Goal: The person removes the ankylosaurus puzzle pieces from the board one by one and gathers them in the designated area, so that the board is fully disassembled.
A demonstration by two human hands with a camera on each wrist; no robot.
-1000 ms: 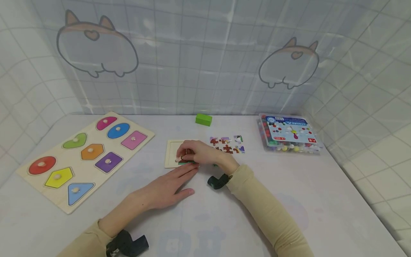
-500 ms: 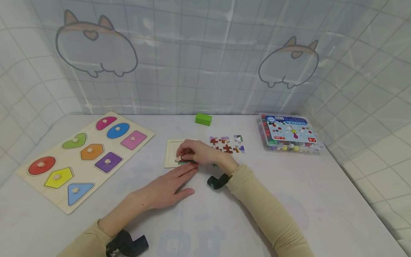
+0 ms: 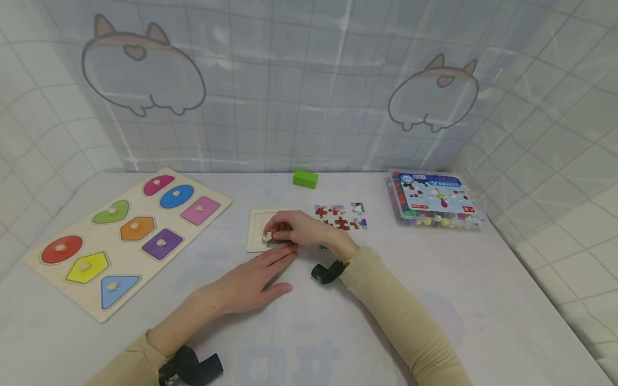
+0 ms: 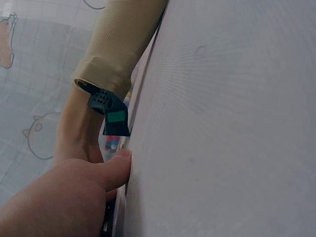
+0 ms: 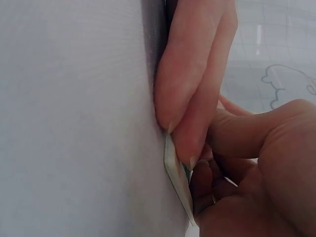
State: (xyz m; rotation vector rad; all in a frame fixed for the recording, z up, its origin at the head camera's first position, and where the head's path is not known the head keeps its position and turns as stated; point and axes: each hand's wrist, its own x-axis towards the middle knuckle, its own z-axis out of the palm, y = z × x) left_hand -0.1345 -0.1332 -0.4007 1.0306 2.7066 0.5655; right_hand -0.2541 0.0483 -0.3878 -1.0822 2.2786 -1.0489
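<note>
A small wooden puzzle tray point(image 3: 255, 231) lies at the middle of the table, partly covered by both hands. The curled fingers of my right hand point(image 3: 304, 228) pinch a small pale jigsaw piece point(image 3: 269, 236) over the tray. Its picture is too small to make out. My left hand point(image 3: 246, 284) lies palm down with straight fingers, its fingertips on the tray's near right edge; the right wrist view shows two of those fingers point(image 5: 182, 94) touching the tray's rim. Part of a green and brown picture point(image 3: 276, 245) shows in the tray below the right hand.
Several loose jigsaw pieces point(image 3: 340, 222) lie right of the tray. A green block point(image 3: 306, 179) stands behind. At left lies a wooden knob-shape board point(image 3: 181, 244); at back right, a clear plastic box point(image 3: 434, 201) of colored parts.
The pale piece at my right fingertips has turned slightly and shows more of itself. Both hands otherwise stay in place.
</note>
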